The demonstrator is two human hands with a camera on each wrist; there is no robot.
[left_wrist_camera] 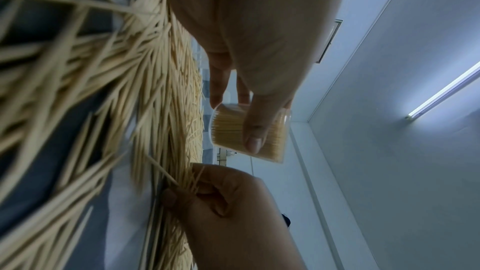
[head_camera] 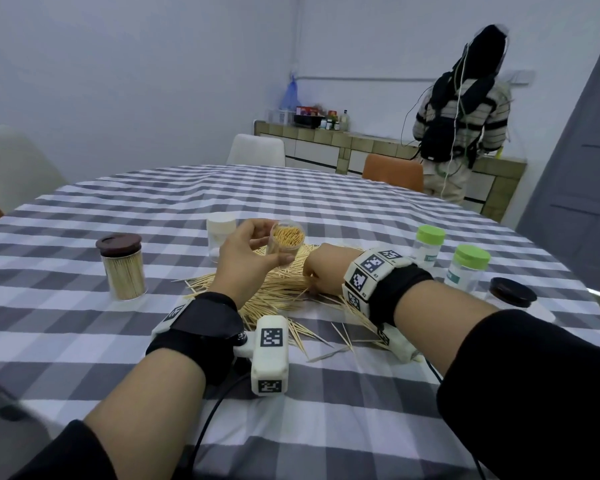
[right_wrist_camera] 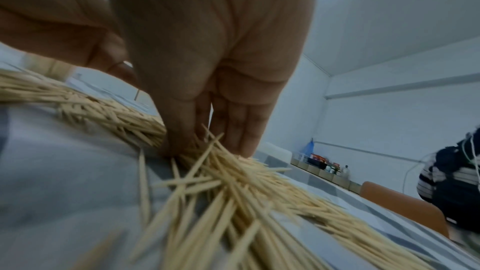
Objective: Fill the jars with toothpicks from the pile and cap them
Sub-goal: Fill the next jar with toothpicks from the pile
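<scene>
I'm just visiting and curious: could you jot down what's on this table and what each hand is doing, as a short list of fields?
Left hand: holds an open jar packed with toothpicks, lifted above the pile
Right hand: fingers pinching toothpicks in the toothpick pile
Finished jar: brown-lidded jar, full, standing on the left
Other jars: two green-lidded jars on the right; whether they hold toothpicks cannot be told
Loose lid: dark lid at the right edge
Surface: checked tablecloth
</scene>
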